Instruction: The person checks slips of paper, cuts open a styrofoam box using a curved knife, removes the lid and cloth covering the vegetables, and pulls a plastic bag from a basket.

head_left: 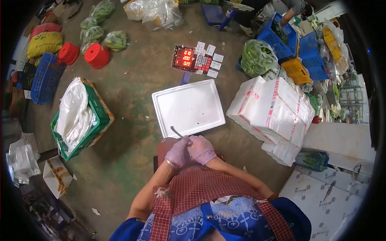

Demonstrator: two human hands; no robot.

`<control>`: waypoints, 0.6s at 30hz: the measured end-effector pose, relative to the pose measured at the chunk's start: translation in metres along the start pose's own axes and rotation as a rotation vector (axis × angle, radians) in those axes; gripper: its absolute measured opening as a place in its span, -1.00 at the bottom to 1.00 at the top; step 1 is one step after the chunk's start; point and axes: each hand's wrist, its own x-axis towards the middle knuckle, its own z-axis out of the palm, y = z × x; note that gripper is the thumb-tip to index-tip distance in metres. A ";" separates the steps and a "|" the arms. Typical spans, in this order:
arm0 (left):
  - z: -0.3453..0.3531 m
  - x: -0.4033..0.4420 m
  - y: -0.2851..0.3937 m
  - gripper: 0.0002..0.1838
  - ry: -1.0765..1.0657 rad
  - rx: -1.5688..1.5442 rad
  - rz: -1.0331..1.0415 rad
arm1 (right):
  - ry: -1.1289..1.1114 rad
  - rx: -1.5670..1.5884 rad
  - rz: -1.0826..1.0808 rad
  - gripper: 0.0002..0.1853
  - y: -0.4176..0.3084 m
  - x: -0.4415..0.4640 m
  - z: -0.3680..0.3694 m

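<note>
Both my hands, in thin pinkish-purple gloves, are together over my lap at the near edge of a white foam box lid (189,106). My left hand (177,154) is closed around the lower end of a thin dark curved strip (177,131), whose free end sticks up towards the lid; its exact kind is unclear. Pressed against it, my right hand (202,150) has curled fingers, and what they hold is hidden. A few small dark specks lie on the lid. Beyond it a scale display (187,57) glows with red digits, white labels beside it.
A green crate (100,122) with white plastic bags stands on the left. White foam boxes (277,106) with red tape are stacked at right, near bagged greens (258,58). Red stools (96,55) stand far left. Another person's arm (287,17) reaches over a blue crate (277,34).
</note>
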 end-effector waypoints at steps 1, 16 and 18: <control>0.001 0.000 0.000 -0.66 -0.033 -0.001 0.008 | -0.022 -0.027 0.043 -0.77 0.000 0.001 -0.001; 0.013 0.031 -0.006 -0.71 0.199 0.340 0.192 | 0.049 0.196 0.240 -0.66 0.054 0.000 -0.054; -0.029 0.065 -0.016 -0.69 0.129 0.528 0.198 | 0.120 0.149 0.287 -0.69 0.072 -0.001 -0.073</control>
